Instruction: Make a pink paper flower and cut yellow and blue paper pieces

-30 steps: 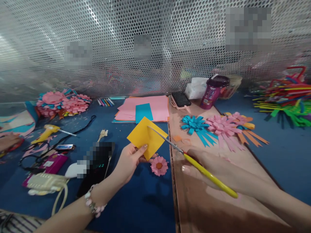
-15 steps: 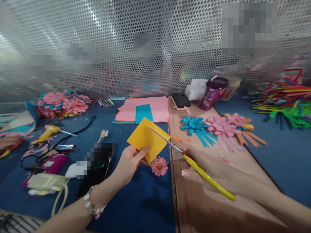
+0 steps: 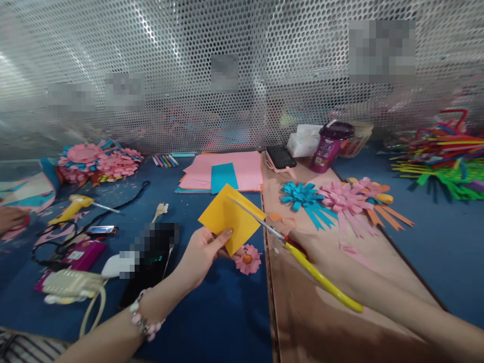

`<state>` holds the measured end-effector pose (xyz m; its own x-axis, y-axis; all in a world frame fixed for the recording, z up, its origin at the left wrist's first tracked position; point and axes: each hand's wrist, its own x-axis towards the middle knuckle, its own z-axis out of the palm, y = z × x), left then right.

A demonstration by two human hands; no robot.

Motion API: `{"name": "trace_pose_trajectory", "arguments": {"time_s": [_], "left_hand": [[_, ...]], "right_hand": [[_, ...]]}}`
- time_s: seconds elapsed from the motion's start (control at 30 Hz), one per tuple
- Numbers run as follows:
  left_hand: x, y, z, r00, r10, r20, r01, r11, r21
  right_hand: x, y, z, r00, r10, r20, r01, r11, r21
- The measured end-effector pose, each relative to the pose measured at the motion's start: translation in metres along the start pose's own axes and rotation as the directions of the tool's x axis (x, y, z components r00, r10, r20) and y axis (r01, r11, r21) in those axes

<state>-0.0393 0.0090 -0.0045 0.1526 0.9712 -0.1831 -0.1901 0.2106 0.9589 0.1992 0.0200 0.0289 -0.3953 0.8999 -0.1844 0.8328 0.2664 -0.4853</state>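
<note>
Your left hand [image 3: 202, 253] pinches the yellow paper square [image 3: 232, 218] at frame centre, while your right hand [image 3: 321, 257] grips the yellow-handled scissors [image 3: 298, 252], blades on the paper.

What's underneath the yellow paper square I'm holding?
A small pink paper flower lies on the blue table below the lower corner of the yellow paper square, partly covered by it. Whatever lies directly behind the sheet is hidden.

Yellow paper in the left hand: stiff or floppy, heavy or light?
Probably fairly stiff: the paper stands flat though the left hand pinches only its lower edge. Likely very light, as it looks like a thin sheet. It may flex where the scissors meet it.
</note>
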Motion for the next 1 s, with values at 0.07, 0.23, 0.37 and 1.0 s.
{"name": "trace_pose_trajectory", "arguments": {"time_s": [0.07, 0.23, 0.37, 1.0], "left_hand": [[0.000, -0.001, 0.000, 1.000, 0.000, -0.004, 0.000, 1.000, -0.001], [0.001, -0.001, -0.001, 1.000, -0.012, 0.004, 0.012, 1.000, 0.004], [0.000, -0.001, -0.001, 1.000, -0.018, 0.012, 0.018, 1.000, 0.007], [-0.001, 0.002, 0.002, 1.000, -0.017, 0.020, 0.017, 1.000, 0.000]], "right_hand": [[0.000, 0.001, 0.002, 1.000, -0.013, -0.024, 0.014, 1.000, 0.005], [0.003, 0.007, 0.008, 0.998, -0.025, -0.055, 0.024, 1.000, -0.009], [0.001, 0.001, 0.002, 0.999, -0.009, -0.039, 0.009, 1.000, 0.008], [0.003, 0.006, 0.005, 0.999, 0.006, -0.040, -0.005, 0.999, 0.035]]}}
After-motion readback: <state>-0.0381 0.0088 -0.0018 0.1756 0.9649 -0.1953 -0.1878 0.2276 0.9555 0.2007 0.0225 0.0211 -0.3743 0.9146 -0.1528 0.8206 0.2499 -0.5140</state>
